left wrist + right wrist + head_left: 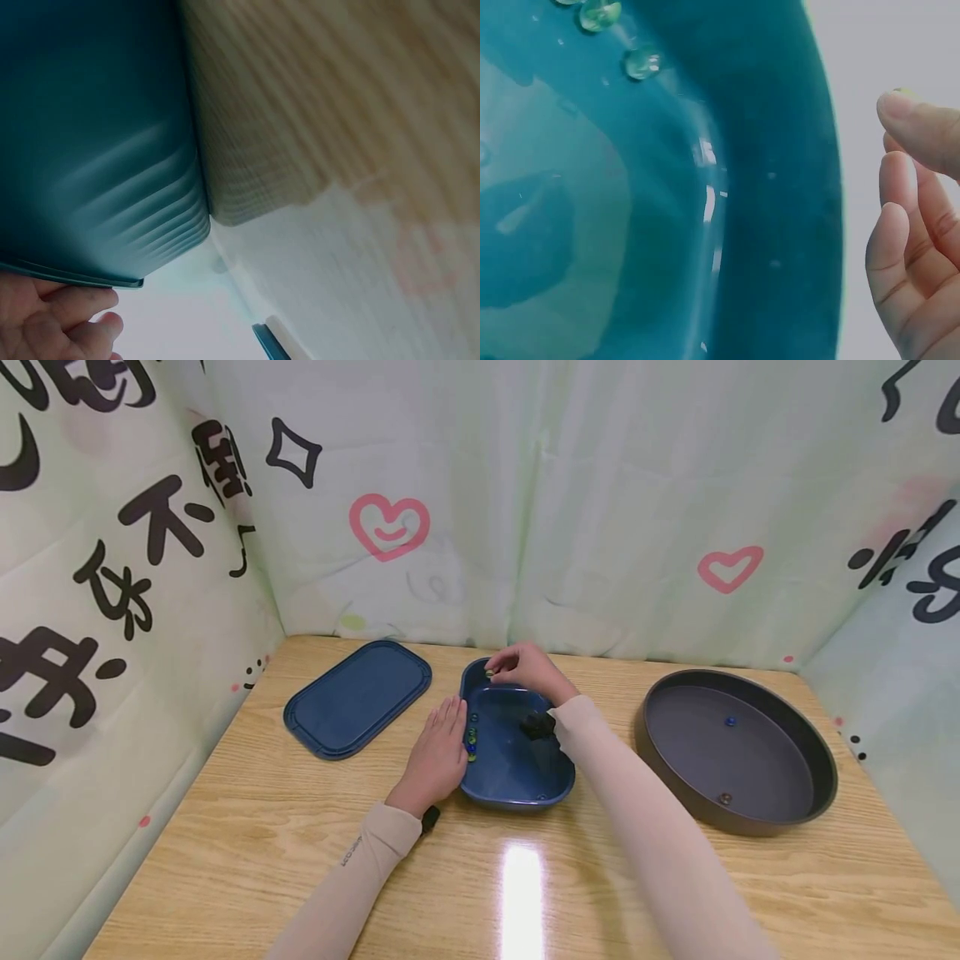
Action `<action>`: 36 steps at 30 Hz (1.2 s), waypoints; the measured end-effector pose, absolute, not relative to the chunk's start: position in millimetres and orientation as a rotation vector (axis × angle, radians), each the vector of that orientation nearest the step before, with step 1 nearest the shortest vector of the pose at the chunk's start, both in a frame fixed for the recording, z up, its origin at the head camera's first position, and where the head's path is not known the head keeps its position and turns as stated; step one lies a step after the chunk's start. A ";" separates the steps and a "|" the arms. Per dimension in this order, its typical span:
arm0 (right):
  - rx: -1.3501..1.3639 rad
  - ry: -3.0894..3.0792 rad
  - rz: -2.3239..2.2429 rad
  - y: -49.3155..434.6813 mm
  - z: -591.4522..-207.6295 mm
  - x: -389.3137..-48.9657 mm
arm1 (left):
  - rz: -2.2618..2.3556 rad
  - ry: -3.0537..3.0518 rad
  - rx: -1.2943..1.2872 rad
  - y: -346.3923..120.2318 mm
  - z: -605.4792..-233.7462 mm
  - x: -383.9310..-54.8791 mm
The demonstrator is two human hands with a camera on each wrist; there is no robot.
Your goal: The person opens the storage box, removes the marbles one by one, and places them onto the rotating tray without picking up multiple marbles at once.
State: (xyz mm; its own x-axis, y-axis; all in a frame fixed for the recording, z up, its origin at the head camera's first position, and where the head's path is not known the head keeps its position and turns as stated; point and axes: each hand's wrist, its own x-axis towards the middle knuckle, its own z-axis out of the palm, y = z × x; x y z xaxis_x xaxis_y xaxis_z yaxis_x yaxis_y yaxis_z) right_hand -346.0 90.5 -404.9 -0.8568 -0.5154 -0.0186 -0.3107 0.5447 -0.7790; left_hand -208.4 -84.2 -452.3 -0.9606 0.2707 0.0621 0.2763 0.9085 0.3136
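A deep blue tub (517,803) stands mid-table, with several glass marbles (472,746) lined up along its left inner side. My left hand (437,747) lies along the tub's left rim, fingers straight in the head view. In the left wrist view its fingertips (86,304) are right at the rim. Over the tub's far end, my right hand (527,668) pinches a small yellow-green marble (490,674) between thumb and finger. The right wrist view shows only a sliver of that marble (904,91) behind the thumb, and two clear greenish marbles (642,64) on the tub's floor.
To the left lies a flat blue lid (358,697). A round dark pan (645,743) stands at the right, holding a blue marble (731,722) and a brownish marble (724,798). Printed curtains (480,510) hang behind the wooden table (247,860) and at both sides.
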 end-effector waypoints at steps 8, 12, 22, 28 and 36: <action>-0.718 2.547 -1.296 111.0 -383.2 -333.0 | -0.495 -3.047 -0.440 -83.6 -452.6 -207.4; -0.731 2.556 -1.317 121.8 -372.3 -326.2 | -0.490 -3.040 -0.446 -84.2 -452.3 -206.5; -0.771 2.643 -1.305 157.5 -352.4 -312.5 | -0.495 -3.043 -0.456 -84.3 -450.7 -206.8; -0.714 2.678 -1.321 182.3 -341.8 -304.2 | -0.469 -3.044 -0.465 -84.4 -450.0 -207.1; -0.600 2.728 -1.341 224.7 -336.4 -298.4 | -0.477 -3.042 -0.462 -83.8 -450.7 -207.0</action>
State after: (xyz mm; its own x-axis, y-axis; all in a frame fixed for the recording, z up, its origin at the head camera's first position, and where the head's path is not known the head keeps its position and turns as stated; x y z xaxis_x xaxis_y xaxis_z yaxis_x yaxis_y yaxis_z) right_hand -298.4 224.7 -336.4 -0.9240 -0.3598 0.1295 -0.3223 0.5504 -0.7702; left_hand -207.0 -83.8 -450.7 -0.9557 0.2853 0.0726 0.2938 0.9091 0.2954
